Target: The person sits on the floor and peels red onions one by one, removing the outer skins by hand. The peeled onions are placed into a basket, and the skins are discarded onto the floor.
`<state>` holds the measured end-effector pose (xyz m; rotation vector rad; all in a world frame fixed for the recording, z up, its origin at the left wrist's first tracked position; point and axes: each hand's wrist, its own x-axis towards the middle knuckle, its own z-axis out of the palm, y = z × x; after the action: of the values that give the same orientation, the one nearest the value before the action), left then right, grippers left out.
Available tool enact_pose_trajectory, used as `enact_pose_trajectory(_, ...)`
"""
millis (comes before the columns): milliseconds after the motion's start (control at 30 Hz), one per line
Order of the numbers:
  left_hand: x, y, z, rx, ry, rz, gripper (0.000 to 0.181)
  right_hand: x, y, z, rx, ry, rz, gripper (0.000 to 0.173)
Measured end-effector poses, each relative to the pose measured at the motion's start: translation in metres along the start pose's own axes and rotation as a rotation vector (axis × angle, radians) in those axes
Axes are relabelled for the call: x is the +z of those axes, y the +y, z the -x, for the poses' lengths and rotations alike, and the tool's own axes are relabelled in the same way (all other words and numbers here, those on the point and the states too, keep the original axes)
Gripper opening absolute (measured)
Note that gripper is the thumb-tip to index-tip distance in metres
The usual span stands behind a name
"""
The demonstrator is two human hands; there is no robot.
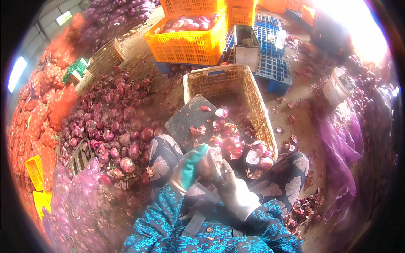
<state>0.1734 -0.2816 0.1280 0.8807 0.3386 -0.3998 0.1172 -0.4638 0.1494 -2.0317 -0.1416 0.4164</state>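
My left hand [190, 167], in a teal and white glove, is closed around a red onion [207, 166] over my lap. Against the onion's right side is my right hand [232, 186], in a soiled white glove; blur hides whether it holds a tool. Just beyond my hands a dark board [190, 118] lies across a worn plastic crate [259, 110]. Onion skins and peeled pieces are scattered on the board. A cut onion half [252, 157] showing its rings lies at the right, near the crate's rim.
Loose red onions [117, 126] are heaped at my left, beside filled mesh sacks [34, 114]. An orange crate [186, 44] of peeled onions and a rectangular tin [246, 47] stand ahead near a blue pallet [273, 63]. A white bucket [337, 88] and purple mesh [341, 145] are at right.
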Motion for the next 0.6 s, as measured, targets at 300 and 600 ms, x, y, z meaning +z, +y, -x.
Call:
enact_pose_trajectory(300,0.024,-0.013,0.003,0.412,-0.004,-0.403,0.055,0.034,0.040,-0.045,0.124,0.113,-0.106,0.074)
enact_pose_trajectory(600,0.000,-0.022,-0.006,0.299,-0.165,-0.195,0.050,0.031,0.054,-0.042,0.096,-0.138,-1.034,0.050)
